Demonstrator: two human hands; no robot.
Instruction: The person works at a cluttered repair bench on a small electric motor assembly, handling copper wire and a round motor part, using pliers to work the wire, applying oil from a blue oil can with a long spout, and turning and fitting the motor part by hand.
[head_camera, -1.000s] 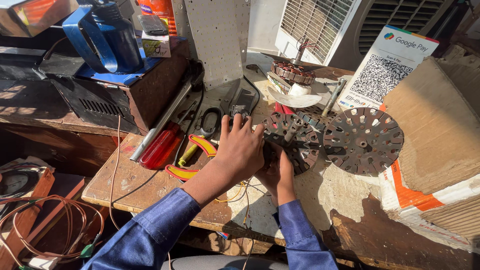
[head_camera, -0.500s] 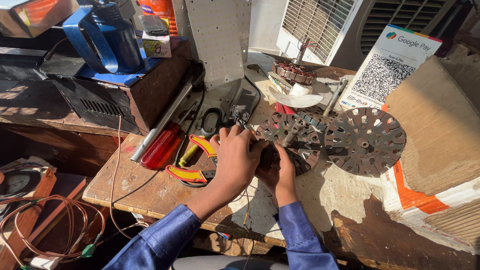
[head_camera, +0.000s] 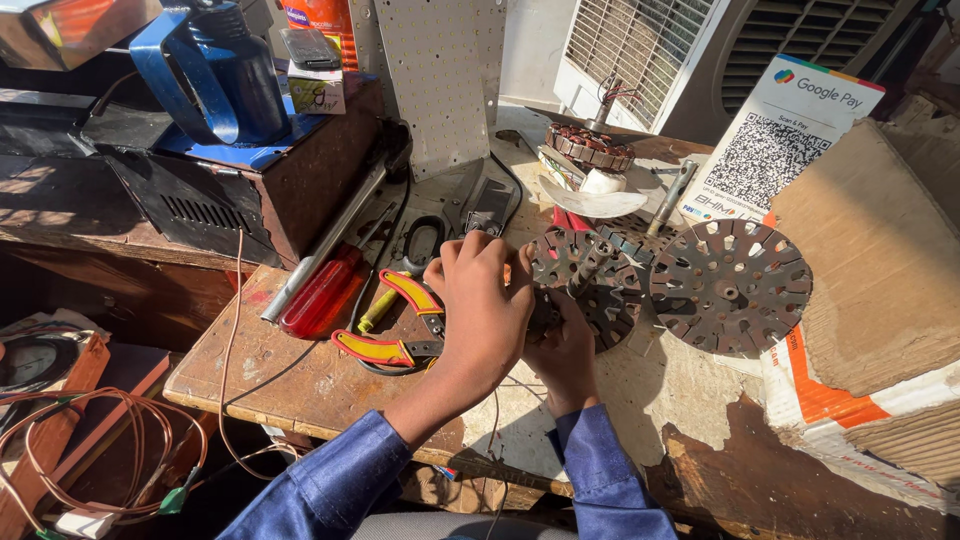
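Head view shows a slotted round motor disc with a short shaft, lying on the worn desk in front of the person. Left hand covers its near-left edge, fingers curled in a narrow grip on it; right hand sits beneath, mostly hidden, and its grip cannot be told. Just beside, to the right, lies a second perforated disc. Left of the hands lie red-and-yellow pliers and a red-handled screwdriver. Behind stands a copper-wound stator; cardboard crowds the right edge.
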